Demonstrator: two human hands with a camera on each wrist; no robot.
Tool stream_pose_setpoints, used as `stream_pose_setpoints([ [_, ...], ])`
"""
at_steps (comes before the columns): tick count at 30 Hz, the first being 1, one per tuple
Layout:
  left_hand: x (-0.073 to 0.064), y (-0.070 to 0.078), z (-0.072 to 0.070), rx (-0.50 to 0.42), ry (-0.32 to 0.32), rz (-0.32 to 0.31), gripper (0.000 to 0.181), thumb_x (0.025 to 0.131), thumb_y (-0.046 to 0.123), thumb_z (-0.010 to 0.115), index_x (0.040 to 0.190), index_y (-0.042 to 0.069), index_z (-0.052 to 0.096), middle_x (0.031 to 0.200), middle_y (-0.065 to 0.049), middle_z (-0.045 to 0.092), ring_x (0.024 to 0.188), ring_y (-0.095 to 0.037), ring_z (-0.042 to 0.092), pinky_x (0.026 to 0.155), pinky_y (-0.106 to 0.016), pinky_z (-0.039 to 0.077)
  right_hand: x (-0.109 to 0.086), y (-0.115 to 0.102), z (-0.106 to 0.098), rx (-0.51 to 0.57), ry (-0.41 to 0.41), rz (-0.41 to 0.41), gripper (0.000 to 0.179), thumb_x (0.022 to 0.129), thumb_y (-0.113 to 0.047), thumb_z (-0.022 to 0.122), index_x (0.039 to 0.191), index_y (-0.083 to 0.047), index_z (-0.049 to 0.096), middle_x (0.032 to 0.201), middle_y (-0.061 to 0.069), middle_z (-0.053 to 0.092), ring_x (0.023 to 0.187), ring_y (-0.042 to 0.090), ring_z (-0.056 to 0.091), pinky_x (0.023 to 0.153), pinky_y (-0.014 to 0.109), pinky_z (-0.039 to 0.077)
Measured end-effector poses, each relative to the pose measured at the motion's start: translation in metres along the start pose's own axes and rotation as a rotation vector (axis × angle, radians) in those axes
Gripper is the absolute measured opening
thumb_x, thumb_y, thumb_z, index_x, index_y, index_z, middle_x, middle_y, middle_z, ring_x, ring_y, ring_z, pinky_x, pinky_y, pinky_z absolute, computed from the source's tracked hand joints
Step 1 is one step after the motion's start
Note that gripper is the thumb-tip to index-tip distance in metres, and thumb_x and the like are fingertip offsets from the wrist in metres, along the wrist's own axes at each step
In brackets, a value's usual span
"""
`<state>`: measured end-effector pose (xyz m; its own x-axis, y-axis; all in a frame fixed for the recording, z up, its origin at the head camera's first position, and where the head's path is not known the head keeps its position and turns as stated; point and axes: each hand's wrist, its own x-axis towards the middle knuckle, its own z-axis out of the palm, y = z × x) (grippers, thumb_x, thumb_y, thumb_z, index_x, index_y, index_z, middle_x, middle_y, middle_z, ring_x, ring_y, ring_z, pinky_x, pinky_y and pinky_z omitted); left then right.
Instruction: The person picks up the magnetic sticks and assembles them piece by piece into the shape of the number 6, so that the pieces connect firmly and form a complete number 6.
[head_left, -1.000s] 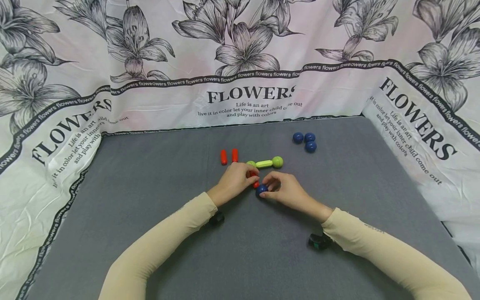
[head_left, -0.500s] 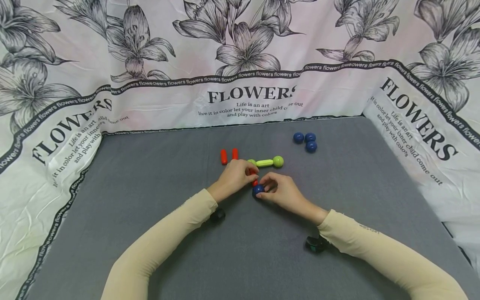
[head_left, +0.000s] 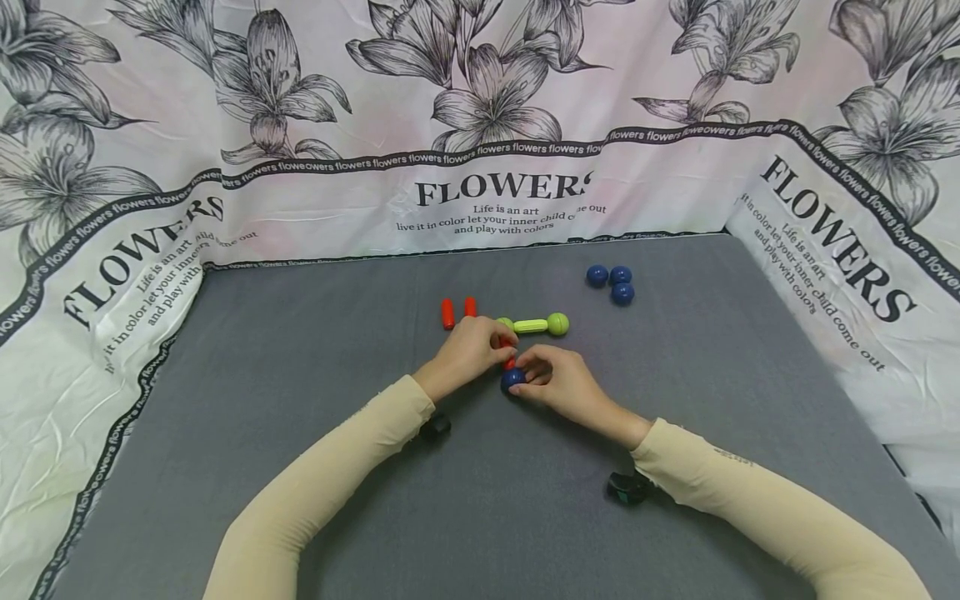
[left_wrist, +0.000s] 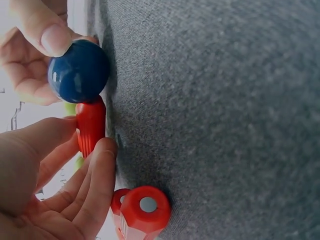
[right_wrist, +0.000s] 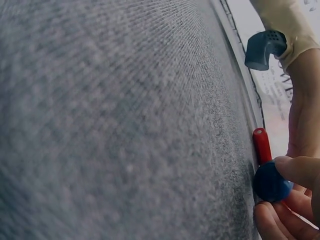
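My left hand pinches a red rod between thumb and fingers, just above the grey cloth. Between the thumb and fingers of my right hand is a shiny blue ball. In the left wrist view the ball touches the near end of the rod. Behind the hands lies a lime-green rod with a green ball on its right end. Another green ball at its left end is partly covered by my left hand.
Two loose red rods lie behind my left hand; one shows a grey disc in its end. Three blue balls sit together at the back right. A flower-printed cloth borders the grey tabletop.
My right hand has moved slightly left with the blue ball, bringing it in line with the red rod's near end. My left hand has barely moved.
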<state>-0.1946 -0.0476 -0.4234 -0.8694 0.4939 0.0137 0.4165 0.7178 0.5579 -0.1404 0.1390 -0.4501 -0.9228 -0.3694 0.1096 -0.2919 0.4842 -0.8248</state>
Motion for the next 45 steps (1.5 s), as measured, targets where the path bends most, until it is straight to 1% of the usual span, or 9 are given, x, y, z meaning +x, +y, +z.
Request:
stream_pose_setpoints([
  [7, 0.001, 0.000, -0.003, -0.022, 0.007, 0.014, 0.019, 0.090, 0.018, 0.074, 0.107, 0.010, 0.077, 0.083, -0.004, 0.074, 0.067, -0.011, 0.062, 0.059, -0.019, 0.048, 0.001, 0.000, 0.001, 0.012, 0.010, -0.009, 0.031, 0.078, -0.011, 0.084, 0.104, -0.006, 0.069, 0.100, 0.010, 0.072, 0.087, 0.020, 0.071, 0.073, 0.021, 0.058],
  [20, -0.003, -0.001, -0.003, -0.053, 0.014, 0.012, 0.024, 0.090, 0.019, 0.073, 0.112, 0.009, 0.075, 0.090, -0.004, 0.075, 0.073, -0.012, 0.063, 0.064, -0.021, 0.050, 0.002, 0.001, 0.001, 0.007, 0.009, -0.003, 0.030, 0.078, -0.012, 0.084, 0.103, -0.007, 0.069, 0.098, 0.010, 0.072, 0.087, 0.019, 0.070, 0.073, 0.020, 0.058],
  [25, -0.007, -0.005, -0.008, -0.123, 0.038, 0.007, 0.027, 0.091, 0.021, 0.073, 0.116, 0.009, 0.072, 0.089, -0.004, 0.073, 0.073, -0.012, 0.063, 0.061, -0.021, 0.050, 0.003, 0.002, 0.001, -0.003, 0.012, 0.000, 0.028, 0.078, -0.013, 0.085, 0.101, -0.008, 0.069, 0.096, 0.009, 0.072, 0.085, 0.018, 0.070, 0.072, 0.020, 0.058],
  [28, -0.011, -0.009, -0.013, -0.179, 0.069, 0.000, 0.026, 0.092, 0.023, 0.072, 0.115, 0.011, 0.072, 0.088, -0.003, 0.072, 0.072, -0.011, 0.063, 0.061, -0.021, 0.050, 0.003, 0.002, 0.001, -0.003, 0.010, 0.000, 0.028, 0.078, -0.013, 0.085, 0.100, -0.008, 0.069, 0.095, 0.009, 0.072, 0.084, 0.017, 0.070, 0.071, 0.020, 0.058],
  [32, -0.018, -0.015, -0.021, -0.270, 0.117, -0.030, 0.026, 0.091, 0.023, 0.073, 0.114, 0.010, 0.071, 0.088, -0.004, 0.072, 0.073, -0.013, 0.065, 0.066, -0.023, 0.053, 0.004, 0.003, 0.000, 0.005, 0.006, 0.003, 0.028, 0.078, -0.013, 0.085, 0.100, -0.008, 0.069, 0.094, 0.009, 0.072, 0.084, 0.016, 0.070, 0.072, 0.021, 0.057],
  [36, -0.027, -0.023, -0.027, -0.353, 0.155, -0.078, 0.030, 0.089, 0.023, 0.075, 0.114, 0.008, 0.070, 0.092, -0.006, 0.072, 0.076, -0.017, 0.068, 0.070, -0.026, 0.055, 0.004, 0.003, 0.000, 0.016, 0.005, 0.012, 0.028, 0.077, -0.013, 0.085, 0.100, -0.008, 0.070, 0.094, 0.009, 0.072, 0.084, 0.016, 0.069, 0.072, 0.021, 0.057],
  [39, -0.033, -0.030, -0.028, -0.369, 0.178, -0.115, 0.033, 0.088, 0.024, 0.076, 0.115, 0.008, 0.070, 0.096, -0.006, 0.072, 0.081, -0.016, 0.067, 0.071, -0.026, 0.054, 0.004, 0.003, 0.000, 0.025, 0.000, 0.022, 0.028, 0.077, -0.013, 0.085, 0.100, -0.008, 0.070, 0.094, 0.009, 0.072, 0.084, 0.016, 0.069, 0.072, 0.021, 0.057],
  [41, -0.038, -0.035, -0.028, -0.375, 0.182, -0.138, 0.034, 0.087, 0.023, 0.077, 0.116, 0.007, 0.069, 0.098, -0.007, 0.071, 0.082, -0.016, 0.066, 0.069, -0.025, 0.053, 0.004, 0.003, 0.000, 0.028, -0.005, 0.028, 0.028, 0.077, -0.013, 0.085, 0.100, -0.009, 0.070, 0.094, 0.009, 0.072, 0.084, 0.016, 0.069, 0.072, 0.021, 0.057],
  [45, -0.046, -0.044, -0.025, -0.379, 0.162, -0.175, 0.039, 0.084, 0.021, 0.080, 0.118, 0.006, 0.068, 0.099, -0.010, 0.069, 0.081, -0.018, 0.065, 0.065, -0.024, 0.050, 0.005, 0.003, 0.000, 0.031, -0.009, 0.029, 0.028, 0.077, -0.014, 0.085, 0.100, -0.009, 0.070, 0.094, 0.008, 0.072, 0.083, 0.015, 0.069, 0.072, 0.021, 0.057],
])
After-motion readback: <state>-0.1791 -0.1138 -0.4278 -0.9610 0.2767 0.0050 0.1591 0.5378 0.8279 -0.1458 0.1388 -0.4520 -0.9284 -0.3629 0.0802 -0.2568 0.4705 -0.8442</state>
